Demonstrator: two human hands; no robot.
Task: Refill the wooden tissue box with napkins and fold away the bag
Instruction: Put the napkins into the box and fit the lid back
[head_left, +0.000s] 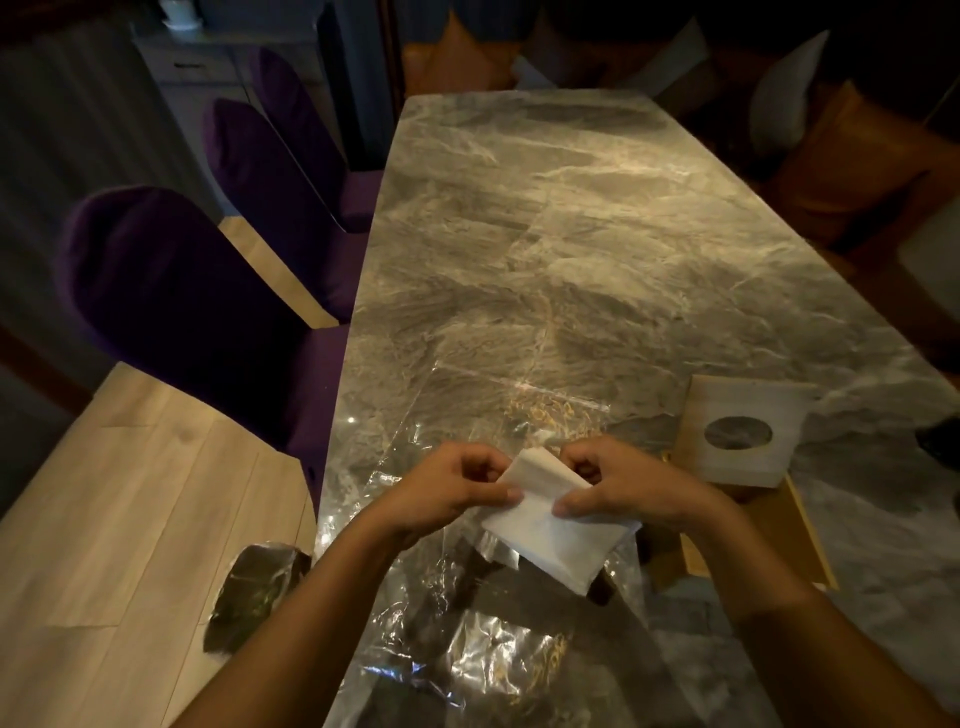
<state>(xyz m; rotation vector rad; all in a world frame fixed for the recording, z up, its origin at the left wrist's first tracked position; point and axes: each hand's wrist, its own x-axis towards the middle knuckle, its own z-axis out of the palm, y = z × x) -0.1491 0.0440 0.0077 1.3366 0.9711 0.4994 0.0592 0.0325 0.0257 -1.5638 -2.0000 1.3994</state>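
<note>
A stack of white napkins (553, 525) is held above the near part of the marble table (545, 234). My left hand (452, 486) pinches its left edge, and my right hand (618, 486) grips its right side with the thumb on top. Under them lies a clear crinkled plastic bag (467, 649), spread flat. The wooden tissue box's lid (740, 428), pale with an oval hole, rests tilted at the right. The box base (810, 530) lies open below it, partly hidden by my right forearm.
Purple chairs (171, 291) line the table's left side over a wooden floor (130, 519). An orange bench with cushions (852, 166) runs along the far right. A dark object (940, 441) sits at the right edge. A second crumpled wrapper (254, 592) overhangs the table's left edge.
</note>
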